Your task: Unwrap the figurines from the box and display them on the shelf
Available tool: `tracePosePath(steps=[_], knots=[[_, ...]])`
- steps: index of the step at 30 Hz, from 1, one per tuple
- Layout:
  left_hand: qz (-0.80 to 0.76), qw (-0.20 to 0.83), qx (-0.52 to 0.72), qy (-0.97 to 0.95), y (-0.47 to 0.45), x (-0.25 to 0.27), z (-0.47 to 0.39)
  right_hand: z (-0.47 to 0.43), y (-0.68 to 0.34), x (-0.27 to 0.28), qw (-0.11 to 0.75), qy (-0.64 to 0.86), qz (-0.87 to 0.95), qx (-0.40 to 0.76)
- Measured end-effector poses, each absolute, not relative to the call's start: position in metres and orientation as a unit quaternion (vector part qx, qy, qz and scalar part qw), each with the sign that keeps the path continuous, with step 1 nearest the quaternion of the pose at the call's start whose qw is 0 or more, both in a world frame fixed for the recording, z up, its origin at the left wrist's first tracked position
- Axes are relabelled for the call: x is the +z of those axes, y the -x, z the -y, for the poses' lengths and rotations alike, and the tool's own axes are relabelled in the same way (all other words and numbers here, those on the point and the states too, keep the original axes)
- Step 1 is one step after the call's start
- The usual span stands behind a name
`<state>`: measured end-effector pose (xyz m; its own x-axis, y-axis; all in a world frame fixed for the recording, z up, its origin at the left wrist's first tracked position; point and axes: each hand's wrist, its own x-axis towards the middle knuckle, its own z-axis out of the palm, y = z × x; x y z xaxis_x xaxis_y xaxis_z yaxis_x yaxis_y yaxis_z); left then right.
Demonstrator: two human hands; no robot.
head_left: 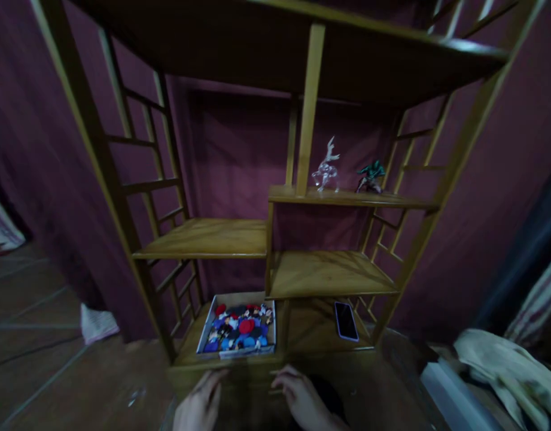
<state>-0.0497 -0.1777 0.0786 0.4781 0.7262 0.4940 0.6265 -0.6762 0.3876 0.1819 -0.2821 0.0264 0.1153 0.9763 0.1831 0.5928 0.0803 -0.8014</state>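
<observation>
L hand (198, 401) and R hand (298, 396) are seen released, fingers loosely bent, just before the bottom shelf (302, 323) of a wooden unit (309, 114). An open box (246, 354) of small figures (246, 327) is placed on that shelf's L side, its near edge set approx. along the shelf front, though its longer axis can't be told. It's overhung by the mid-L shelf (212, 236); a phone (346, 321) is laid to its R, roughly front-to-back, w/ clear & green figurines (373, 176) displayed on the upper-R shelf (365, 200).
</observation>
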Motion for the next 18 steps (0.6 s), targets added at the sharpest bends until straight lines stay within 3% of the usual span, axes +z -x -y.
tracePosePath(steps=[7,18], knots=[[-0.516,0.338,0.418,-0.667,0.067,0.047,0.121,0.251,-0.166,0.008,0.377,0.616,0.631,0.284],[-0.456,0.611,0.526,-0.377,0.041,0.025,0.036,0.161,-0.172,-0.014,0.438,0.609,0.607,0.263]])
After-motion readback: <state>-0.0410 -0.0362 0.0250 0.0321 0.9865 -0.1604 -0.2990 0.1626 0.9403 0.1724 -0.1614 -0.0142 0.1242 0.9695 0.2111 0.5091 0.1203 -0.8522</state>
